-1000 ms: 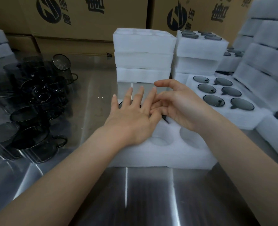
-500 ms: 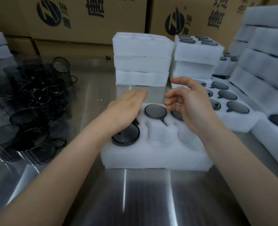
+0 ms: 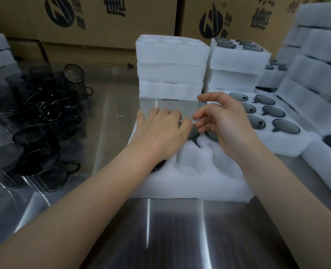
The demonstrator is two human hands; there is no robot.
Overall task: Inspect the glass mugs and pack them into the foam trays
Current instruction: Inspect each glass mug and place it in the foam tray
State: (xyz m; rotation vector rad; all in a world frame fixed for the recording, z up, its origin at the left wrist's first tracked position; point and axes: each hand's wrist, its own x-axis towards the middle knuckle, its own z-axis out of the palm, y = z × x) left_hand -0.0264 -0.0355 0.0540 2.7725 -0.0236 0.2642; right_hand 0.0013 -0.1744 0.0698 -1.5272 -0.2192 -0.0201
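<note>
2 hands (image 3: 160, 133) (image 3: 226, 121), 1 tray (image 3: 190, 184), 3 mugs (image 3: 194, 133)

The table (image 3: 176, 235) before me is brushed stainless steel, smooth and glossy, with streaked reflections; the foam tray (image 3: 190, 183) on it is white, soft-looking, matt and finely grained; the stacked foam trays (image 3: 172, 55) look the same; the loose mugs (image 3: 38, 167) are smoked glass, shiny and see-through; the boxes (image 3: 106, 26) are matt brown cardboard, printed in black.

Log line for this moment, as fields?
left hand: bent fingers on packed glass mug | right hand: loosely curled, holds nothing | foam tray: two near pockets empty
</note>
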